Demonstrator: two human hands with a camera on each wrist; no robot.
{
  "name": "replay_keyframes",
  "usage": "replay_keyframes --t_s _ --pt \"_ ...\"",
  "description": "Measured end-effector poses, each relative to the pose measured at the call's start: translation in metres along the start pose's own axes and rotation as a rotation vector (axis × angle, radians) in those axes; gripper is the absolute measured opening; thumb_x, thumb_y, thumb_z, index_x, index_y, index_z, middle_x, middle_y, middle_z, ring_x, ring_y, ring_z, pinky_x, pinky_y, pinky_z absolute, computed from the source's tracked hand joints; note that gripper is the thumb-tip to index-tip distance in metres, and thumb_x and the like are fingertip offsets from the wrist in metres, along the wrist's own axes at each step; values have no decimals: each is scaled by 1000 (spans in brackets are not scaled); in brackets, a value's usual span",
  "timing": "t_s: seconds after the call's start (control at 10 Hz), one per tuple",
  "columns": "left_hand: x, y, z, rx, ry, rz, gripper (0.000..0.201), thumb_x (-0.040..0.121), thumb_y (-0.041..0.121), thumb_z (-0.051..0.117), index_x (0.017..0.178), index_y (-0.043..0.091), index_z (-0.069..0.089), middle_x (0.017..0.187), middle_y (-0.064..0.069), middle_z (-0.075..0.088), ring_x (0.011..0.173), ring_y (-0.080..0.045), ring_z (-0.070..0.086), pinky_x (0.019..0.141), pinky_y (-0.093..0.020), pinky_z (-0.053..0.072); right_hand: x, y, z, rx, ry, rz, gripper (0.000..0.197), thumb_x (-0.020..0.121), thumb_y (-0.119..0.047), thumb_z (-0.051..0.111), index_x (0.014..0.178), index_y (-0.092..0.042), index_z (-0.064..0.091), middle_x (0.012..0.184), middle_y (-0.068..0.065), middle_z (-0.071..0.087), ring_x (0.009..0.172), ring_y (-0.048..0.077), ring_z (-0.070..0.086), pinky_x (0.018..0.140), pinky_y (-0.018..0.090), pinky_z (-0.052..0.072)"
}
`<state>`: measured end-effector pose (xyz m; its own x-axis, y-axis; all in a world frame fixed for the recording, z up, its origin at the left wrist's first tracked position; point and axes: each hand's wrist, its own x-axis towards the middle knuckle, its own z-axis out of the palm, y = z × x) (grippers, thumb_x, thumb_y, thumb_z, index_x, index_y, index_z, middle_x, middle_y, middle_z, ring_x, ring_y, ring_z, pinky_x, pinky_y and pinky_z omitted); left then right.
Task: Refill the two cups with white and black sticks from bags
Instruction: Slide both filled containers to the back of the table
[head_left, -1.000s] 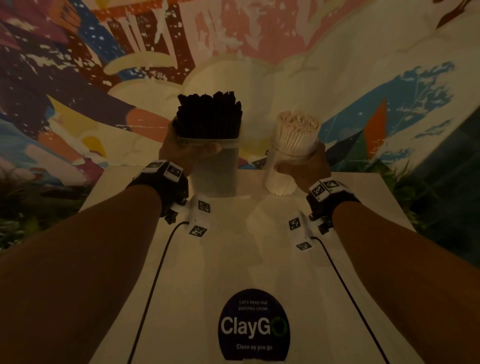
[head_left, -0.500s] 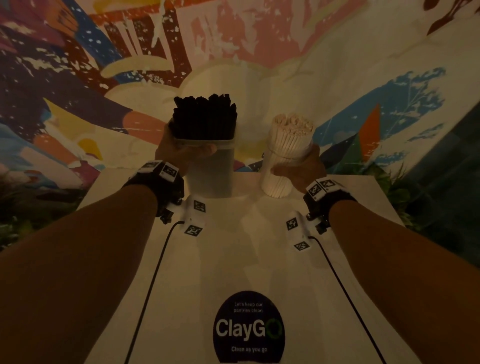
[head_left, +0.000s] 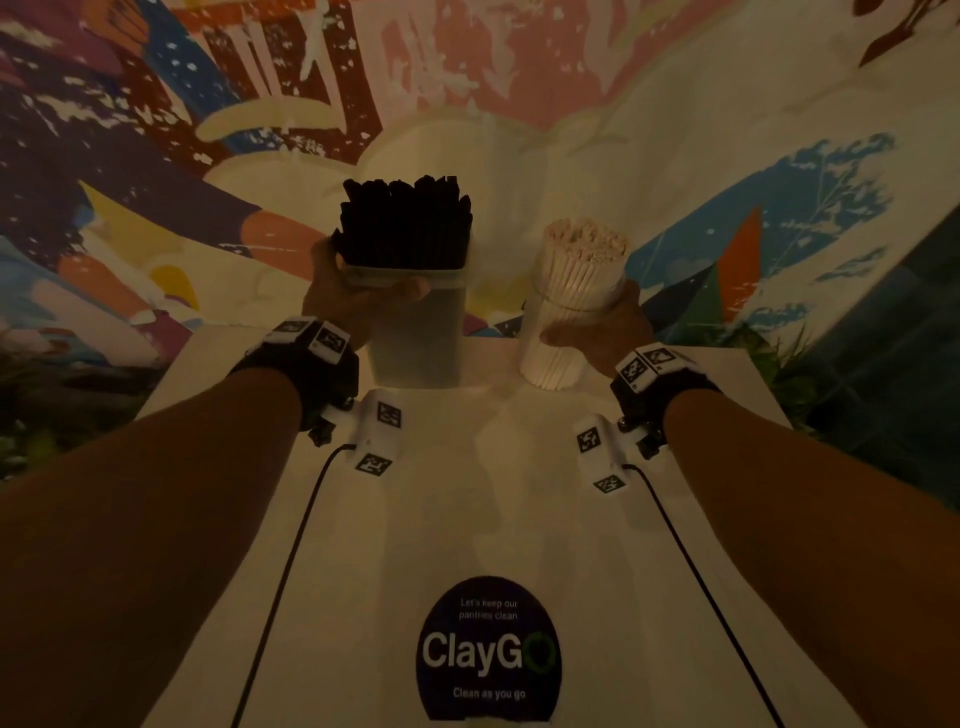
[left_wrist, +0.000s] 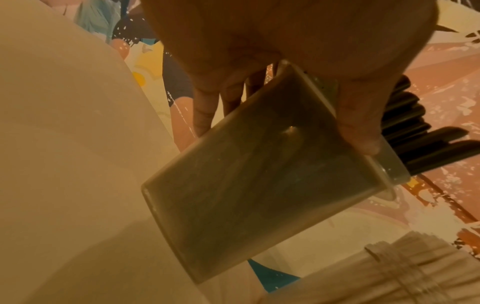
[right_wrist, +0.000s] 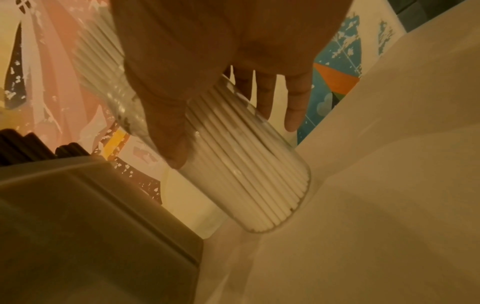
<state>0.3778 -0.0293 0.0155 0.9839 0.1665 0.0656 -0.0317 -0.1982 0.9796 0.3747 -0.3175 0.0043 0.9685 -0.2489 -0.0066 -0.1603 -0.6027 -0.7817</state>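
The left hand (head_left: 345, 296) has its grip clenched round the upper part of a square translucent cup (head_left: 415, 322), thumb across the near face just under the rim and fingers behind, as the left wrist view shows. The right hand (head_left: 608, 332) grasps a round clear cup (head_left: 563, 332) the same way, thumb in front and fingers wrapped behind the glass. That makes two cups, one per hand, standing side by side but apart at the far end of the white desk (head_left: 467, 519), against a painted wall (head_left: 519, 78). The square cup is packed with black sticks (head_left: 408, 218) rising well above its rim; the round one is packed with white sticks (head_left: 584, 254); both bundles are too dense to count. One dark round sticker (head_left: 488, 649) reading "ClayGO" lies on the desk's near part, between the forearms.
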Motion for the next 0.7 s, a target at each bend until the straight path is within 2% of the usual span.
replay_keyframes --t_s 0.1,0.3,0.5,0.6,0.7 --pt "-5 2 1 45 6 -3 112 44 56 82 137 32 25 132 2 49 116 -27 52 96 -55 46 2 1 -1 -1 -19 1 116 57 -29 90 143 -10 14 148 7 32 133 24 36 103 29 33" --pt "-7 6 1 50 4 2 119 36 62 79 138 28 29 132 2 50 117 -24 53 97 -53 45 4 3 -2 -35 -73 38 120 56 -36 89 145 -15 11 150 5 30 134 27 36 109 36 34" --pt "-2 6 2 57 -16 -8 124 32 68 82 137 24 31 132 0 51 117 -25 53 97 -54 46 3 0 -4 -56 -90 35 120 59 -35 88 146 -13 8 152 5 27 135 27 34 109 35 33" --pt "-7 13 2 84 -15 -36 122 41 62 83 141 27 22 136 -3 47 120 -28 51 98 -54 44 -3 -3 -5 -44 -103 36 123 62 -34 87 147 -13 1 154 6 23 138 26 30 109 34 29" --pt "-23 8 -3 121 36 -149 133 39 62 83 145 34 8 145 -8 38 126 -34 45 100 -58 41 -14 9 -3 29 -52 69 121 64 -32 86 149 -14 2 153 6 26 137 26 31 107 35 30"
